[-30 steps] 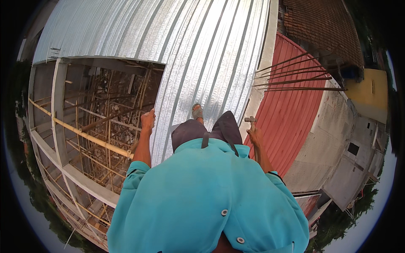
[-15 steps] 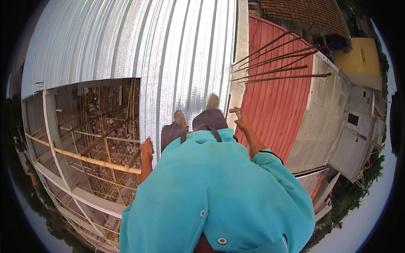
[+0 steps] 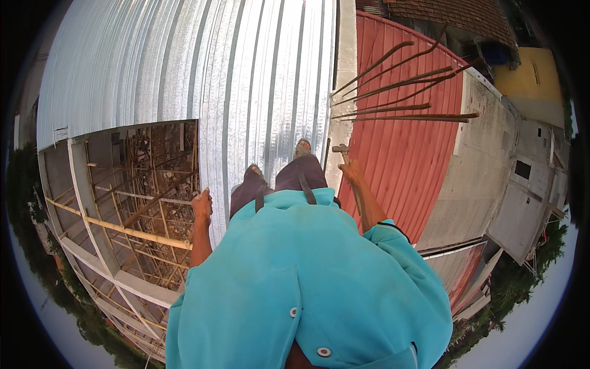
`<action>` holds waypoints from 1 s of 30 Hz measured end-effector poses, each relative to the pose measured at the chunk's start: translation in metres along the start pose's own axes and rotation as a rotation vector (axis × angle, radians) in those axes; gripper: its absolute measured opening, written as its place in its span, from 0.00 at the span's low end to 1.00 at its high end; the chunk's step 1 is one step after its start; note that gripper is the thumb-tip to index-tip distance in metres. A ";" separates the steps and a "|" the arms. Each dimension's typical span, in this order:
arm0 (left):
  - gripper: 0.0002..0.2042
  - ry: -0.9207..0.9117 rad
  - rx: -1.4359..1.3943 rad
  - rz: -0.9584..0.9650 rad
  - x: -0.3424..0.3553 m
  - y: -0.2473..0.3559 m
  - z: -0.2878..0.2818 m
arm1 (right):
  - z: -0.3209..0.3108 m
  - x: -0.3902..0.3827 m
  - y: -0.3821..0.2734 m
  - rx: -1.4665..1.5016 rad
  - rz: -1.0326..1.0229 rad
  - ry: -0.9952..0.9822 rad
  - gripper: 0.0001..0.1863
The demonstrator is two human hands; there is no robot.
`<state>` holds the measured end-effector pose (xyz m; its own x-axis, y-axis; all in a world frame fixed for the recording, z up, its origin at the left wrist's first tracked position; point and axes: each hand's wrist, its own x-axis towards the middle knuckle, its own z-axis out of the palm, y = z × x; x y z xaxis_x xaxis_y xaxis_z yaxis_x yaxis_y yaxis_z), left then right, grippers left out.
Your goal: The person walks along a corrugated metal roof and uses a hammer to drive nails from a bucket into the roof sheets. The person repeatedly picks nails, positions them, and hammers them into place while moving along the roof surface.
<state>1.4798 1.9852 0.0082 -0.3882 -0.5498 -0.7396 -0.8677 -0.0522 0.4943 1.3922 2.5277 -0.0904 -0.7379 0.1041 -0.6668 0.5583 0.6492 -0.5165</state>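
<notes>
My right hand (image 3: 351,172) is wrapped round the handle of a hammer (image 3: 340,149), its head pointing up past my fist, beside the concrete ledge and the red roof. My left hand (image 3: 201,203) hangs at my left side with its fingers curled, next to the edge of the silvery metal sheets (image 3: 246,92). Whatever may be inside that fist is hidden. Both my feet (image 3: 302,147) stand on the ribbed sheets in sandals, the right a little ahead of the left.
Left of the sheets gapes an opening with bamboo poles (image 3: 135,232) and concrete beams (image 3: 144,288) deep below. Several rusty rebars (image 3: 399,111) stick out over the ledge (image 3: 345,67) at right. Beyond lies a lower red corrugated roof (image 3: 405,141).
I have stepped slightly along the sheets; my right foot, blurred before, is now sharp. My left hand has swung a little forward and outward. The hammer stays in my right hand.
</notes>
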 end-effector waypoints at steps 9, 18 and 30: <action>0.20 0.088 -0.085 -0.086 -0.048 -0.034 0.018 | -0.038 -0.002 0.004 -0.074 0.192 -0.163 0.17; 0.22 0.170 -0.089 -0.180 -0.035 -0.083 0.036 | -0.054 0.066 -0.029 -0.370 0.038 -0.168 0.18; 0.23 0.272 -0.350 -0.003 0.065 0.052 0.000 | -0.015 0.181 -0.206 -0.537 -0.377 -0.273 0.21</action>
<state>1.4096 1.9466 -0.0138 -0.2497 -0.7463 -0.6170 -0.6931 -0.3072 0.6521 1.1377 2.4240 -0.0962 -0.6837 -0.3478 -0.6415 -0.0327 0.8928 -0.4492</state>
